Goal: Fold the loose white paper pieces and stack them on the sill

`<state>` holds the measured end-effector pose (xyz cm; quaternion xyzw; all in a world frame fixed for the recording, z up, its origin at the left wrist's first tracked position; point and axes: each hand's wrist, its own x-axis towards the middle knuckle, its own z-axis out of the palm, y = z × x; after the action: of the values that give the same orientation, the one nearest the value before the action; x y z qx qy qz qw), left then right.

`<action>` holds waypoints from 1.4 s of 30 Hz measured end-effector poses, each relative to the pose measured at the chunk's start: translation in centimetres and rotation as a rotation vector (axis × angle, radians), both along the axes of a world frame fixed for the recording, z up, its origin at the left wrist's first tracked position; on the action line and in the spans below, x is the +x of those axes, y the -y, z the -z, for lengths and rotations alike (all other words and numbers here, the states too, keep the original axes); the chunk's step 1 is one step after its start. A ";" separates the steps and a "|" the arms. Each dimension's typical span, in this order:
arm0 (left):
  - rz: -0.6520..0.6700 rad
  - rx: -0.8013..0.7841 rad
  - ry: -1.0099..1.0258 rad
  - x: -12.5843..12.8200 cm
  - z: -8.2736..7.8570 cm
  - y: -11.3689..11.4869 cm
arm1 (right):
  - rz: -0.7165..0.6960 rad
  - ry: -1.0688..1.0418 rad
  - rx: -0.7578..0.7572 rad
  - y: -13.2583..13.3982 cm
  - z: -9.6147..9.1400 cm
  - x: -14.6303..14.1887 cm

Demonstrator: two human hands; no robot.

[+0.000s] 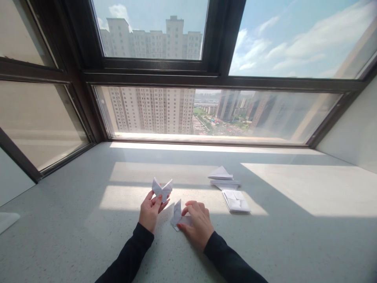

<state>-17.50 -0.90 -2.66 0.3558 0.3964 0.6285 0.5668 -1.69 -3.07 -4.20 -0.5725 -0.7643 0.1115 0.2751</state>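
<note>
My left hand (pixel 149 214) holds a white origami piece (pixel 161 188) slightly above the counter. Two pointed wings spread from its top, with a V-shaped dip between them, and my thumb presses on its front. To the right and a little lower, my right hand (pixel 198 225) has its thumb and fingers closed on a second folded paper piece (pixel 177 213). One pointed flap of that piece stands upright, while part of it is hidden behind my fingers. The two paper pieces are apart.
Right of my hands lie a folded paper triangle (pixel 220 173), a flat-topped folded paper (pixel 225 183) and a square stack of folded paper (pixel 236 201). They rest on a pale speckled counter (pixel 282 243) below a dark-framed window (pixel 212 81). A white object (pixel 7 221) shows at the left edge.
</note>
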 end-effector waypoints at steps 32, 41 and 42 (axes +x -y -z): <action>0.703 -0.154 -0.109 0.9 0.6 1.2 | -0.066 -0.129 -0.081 -0.6 -1.9 2.1; 0.793 -0.092 -0.191 0.6 -0.1 1.3 | -0.226 0.189 0.014 0.2 -3.2 2.1; 0.799 -0.091 -0.207 0.5 -0.3 1.4 | -0.220 0.206 0.024 0.1 -3.2 2.1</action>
<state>-16.98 -2.30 -2.37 0.5176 0.3094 0.3020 0.7383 0.44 -3.18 -0.98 -0.4904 -0.8478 0.0725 0.1883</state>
